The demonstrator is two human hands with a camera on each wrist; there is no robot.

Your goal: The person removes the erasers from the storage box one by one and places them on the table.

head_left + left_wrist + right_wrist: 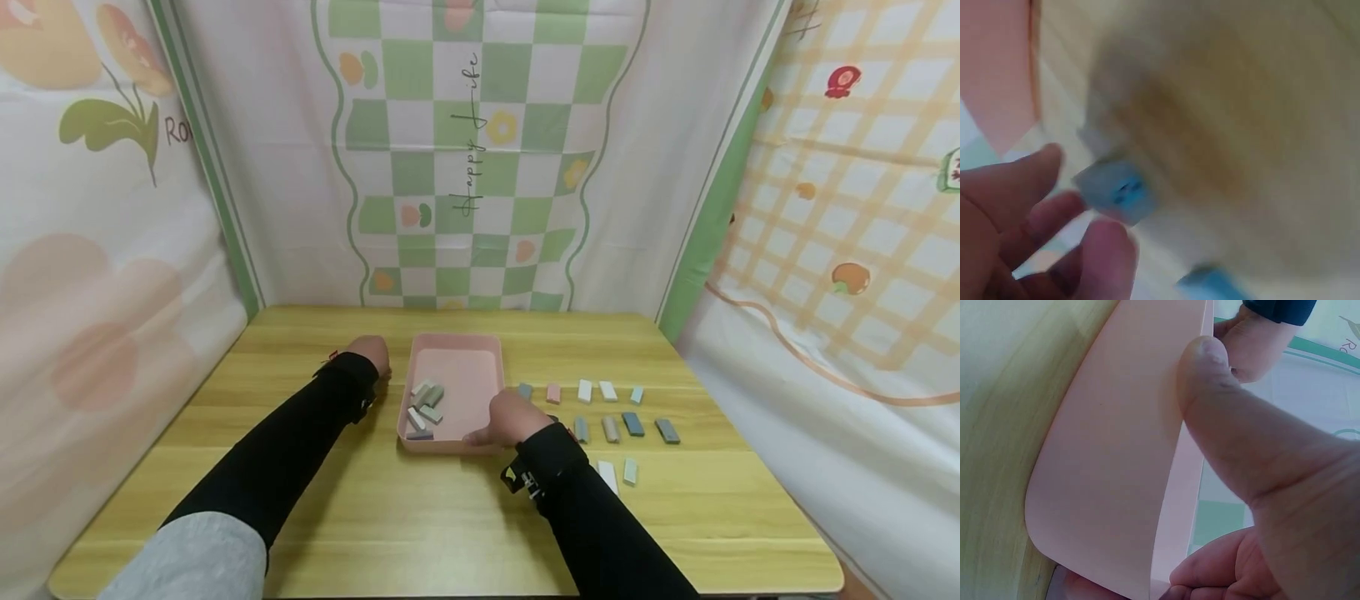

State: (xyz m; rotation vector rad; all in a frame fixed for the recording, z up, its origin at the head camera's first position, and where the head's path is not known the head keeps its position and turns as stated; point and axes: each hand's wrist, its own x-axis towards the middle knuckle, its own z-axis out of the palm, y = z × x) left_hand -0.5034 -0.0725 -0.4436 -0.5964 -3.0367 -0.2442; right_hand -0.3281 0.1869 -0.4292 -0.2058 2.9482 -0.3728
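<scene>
A shallow pink tray (467, 375) sits mid-table with several small rectangular blocks (431, 395) in its left part. My right hand (513, 419) grips the tray's near right corner. Its thumb (1210, 359) lies along the near wall, and the other fingers reach around the corner. My left hand (370, 354) is on the table left of the tray. In the left wrist view, its loosely bent fingers (1110, 256) are right at a blue-grey block (1116, 190) with dark marks, thumb apart from it. A second blue block (1213, 284) shows nearby, blurred.
To the right of the tray, several blocks lie in loose rows, among them a pink block (553, 393), a white block (585, 390) and a dark grey block (667, 431). Printed cloth curtains (480, 167) hang behind the wooden table (420, 525) and along both sides.
</scene>
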